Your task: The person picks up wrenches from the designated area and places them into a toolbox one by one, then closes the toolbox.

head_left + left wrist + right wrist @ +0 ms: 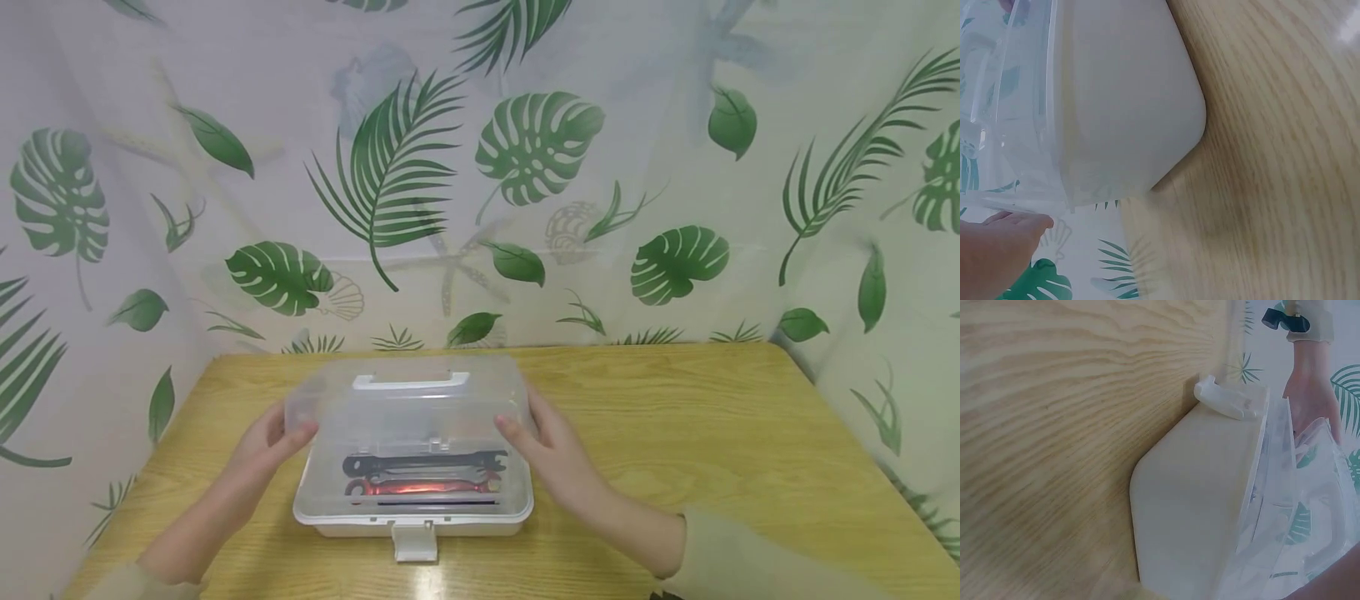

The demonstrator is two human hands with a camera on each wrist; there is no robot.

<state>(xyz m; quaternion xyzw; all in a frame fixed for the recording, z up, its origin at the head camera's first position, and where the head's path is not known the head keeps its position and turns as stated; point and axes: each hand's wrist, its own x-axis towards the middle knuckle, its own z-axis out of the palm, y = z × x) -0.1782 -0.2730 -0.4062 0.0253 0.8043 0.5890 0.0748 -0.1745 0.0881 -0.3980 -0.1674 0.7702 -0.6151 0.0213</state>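
Note:
A white toolbox (420,528) with a translucent lid (405,408) stands on the table, its white front latch (415,542) hanging down. My left hand (262,442) grips the lid's left side, thumb on the near face. On the opposite side my right hand (558,454) holds the lid the same way; its other fingers are mostly hidden behind the plastic. Through the plastic show a black wrench (427,461), a silver one under it and a red one (427,489). In the left wrist view the fingers (1029,222) lie along the lid's edge.
The wood-grain table (675,433) extends to both sides of the toolbox. A white carry handle (411,381) is set in the lid. Behind the table hangs a leaf-patterned curtain (600,275), which also runs along both sides.

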